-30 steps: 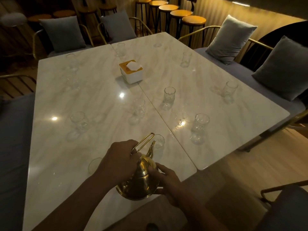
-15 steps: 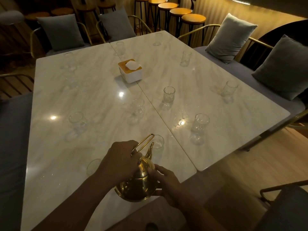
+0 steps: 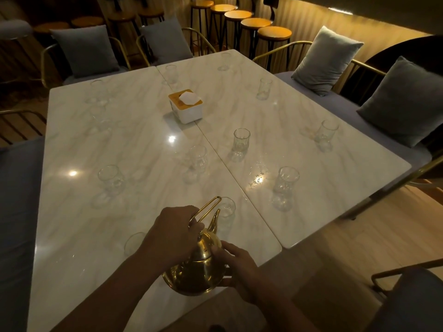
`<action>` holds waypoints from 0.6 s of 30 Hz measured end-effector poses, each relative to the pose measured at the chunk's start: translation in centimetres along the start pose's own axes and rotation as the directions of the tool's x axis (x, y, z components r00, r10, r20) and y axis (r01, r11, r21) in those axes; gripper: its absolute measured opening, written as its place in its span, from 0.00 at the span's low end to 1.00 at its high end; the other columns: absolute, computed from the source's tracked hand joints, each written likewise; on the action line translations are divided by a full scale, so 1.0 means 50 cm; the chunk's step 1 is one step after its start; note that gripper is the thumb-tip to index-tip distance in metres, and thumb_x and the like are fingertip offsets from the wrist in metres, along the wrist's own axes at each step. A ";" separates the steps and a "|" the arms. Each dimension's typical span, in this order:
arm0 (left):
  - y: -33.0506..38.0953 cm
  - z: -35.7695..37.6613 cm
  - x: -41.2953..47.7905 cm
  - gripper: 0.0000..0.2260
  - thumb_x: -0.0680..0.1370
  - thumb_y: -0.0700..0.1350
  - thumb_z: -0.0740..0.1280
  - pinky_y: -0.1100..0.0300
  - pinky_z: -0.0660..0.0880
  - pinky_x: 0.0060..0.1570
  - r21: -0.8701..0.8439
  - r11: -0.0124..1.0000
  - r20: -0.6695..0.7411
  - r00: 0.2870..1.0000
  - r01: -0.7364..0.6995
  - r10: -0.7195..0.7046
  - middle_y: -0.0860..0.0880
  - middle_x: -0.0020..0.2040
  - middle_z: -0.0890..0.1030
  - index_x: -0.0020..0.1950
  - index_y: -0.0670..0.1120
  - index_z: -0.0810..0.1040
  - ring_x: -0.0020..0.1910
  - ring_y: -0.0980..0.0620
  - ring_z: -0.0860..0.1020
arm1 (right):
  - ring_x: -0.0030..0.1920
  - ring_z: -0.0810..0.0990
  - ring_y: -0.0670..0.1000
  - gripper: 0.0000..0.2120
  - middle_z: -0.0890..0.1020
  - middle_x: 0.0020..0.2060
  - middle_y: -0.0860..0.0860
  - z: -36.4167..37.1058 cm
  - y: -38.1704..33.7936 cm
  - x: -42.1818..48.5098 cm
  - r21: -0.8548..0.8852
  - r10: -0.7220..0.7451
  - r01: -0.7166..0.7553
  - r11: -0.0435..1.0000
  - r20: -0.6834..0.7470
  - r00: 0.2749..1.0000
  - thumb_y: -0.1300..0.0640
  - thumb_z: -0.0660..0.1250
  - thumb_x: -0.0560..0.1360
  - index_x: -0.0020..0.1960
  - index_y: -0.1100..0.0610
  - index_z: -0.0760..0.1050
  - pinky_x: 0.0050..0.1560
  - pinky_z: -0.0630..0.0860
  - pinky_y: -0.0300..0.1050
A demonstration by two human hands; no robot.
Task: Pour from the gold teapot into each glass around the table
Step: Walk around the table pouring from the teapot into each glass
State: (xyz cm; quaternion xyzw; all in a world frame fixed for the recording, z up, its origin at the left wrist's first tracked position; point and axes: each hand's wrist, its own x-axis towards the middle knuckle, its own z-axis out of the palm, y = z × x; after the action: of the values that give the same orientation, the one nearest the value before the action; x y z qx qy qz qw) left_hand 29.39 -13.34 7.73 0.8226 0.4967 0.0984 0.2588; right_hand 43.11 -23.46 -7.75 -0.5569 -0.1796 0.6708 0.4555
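Observation:
The gold teapot (image 3: 196, 271) is tilted forward above the near edge of the marble table (image 3: 143, 116). My left hand (image 3: 172, 233) grips its wire handle from above. My right hand (image 3: 237, 262) presses against the pot's lid and right side. The spout points at a small clear glass (image 3: 226, 208) just beyond it. Another glass (image 3: 134, 243) stands left of my left hand, partly hidden by it. Several more clear glasses stand around the table, among them one (image 3: 285, 185) at the near right and one (image 3: 241, 143) in the middle.
A white tissue box (image 3: 185, 109) with an orange top sits at the table's centre. Cushioned chairs (image 3: 326, 58) ring the table. A row of round stools (image 3: 261, 32) stands behind. Wooden floor lies at the right, with a chair arm (image 3: 407, 269) at the near right.
The view has shifted a little. Both hands and the teapot keep nearly the same pose, spout still at the near glass.

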 end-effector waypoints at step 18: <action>-0.005 -0.003 0.004 0.17 0.77 0.49 0.68 0.57 0.77 0.54 -0.009 1.000 -0.018 1.000 -0.015 0.015 0.49 0.52 0.84 0.64 0.46 0.77 0.49 0.53 0.81 | 0.55 0.85 0.58 0.30 0.85 0.57 0.54 0.000 -0.003 0.004 0.018 0.015 -0.015 1.000 0.009 1.000 0.42 0.78 0.69 0.68 0.49 0.77 0.53 0.83 0.60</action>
State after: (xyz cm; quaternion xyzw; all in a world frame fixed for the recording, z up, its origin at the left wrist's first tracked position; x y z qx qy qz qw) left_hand 29.23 -13.03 7.72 0.8242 0.4922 0.1102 0.2574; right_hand 43.18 -23.24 -7.75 -0.5512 -0.1716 0.6783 0.4547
